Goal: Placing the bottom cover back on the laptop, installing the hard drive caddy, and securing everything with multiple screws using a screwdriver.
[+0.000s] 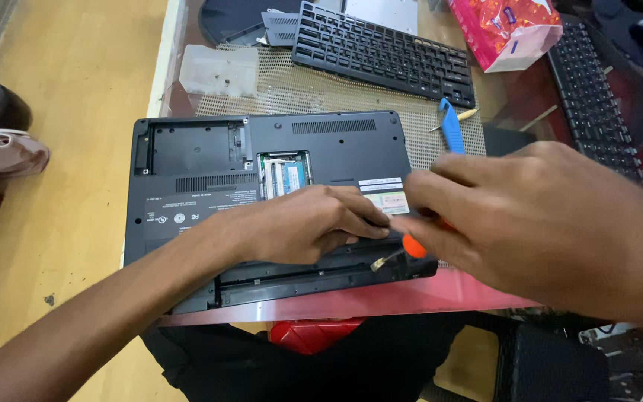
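Note:
A black laptop (210, 171) lies upside down on the table, its bottom panels off and a memory slot (286, 175) exposed. My left hand (303, 223) rests on the laptop's underside near its front edge, fingers curled against the case. My right hand (530, 223) grips a screwdriver with an orange handle (413, 246). Its metal tip (382, 260) points down-left at the laptop's front edge, beside my left fingers.
A black keyboard (381, 52) lies behind the laptop on a beige mesh mat (314, 93). A blue tool (452, 126), a pink tissue pack (504, 26) and a second keyboard (593, 97) sit to the right. A clear plastic piece (217, 71) lies at the back left.

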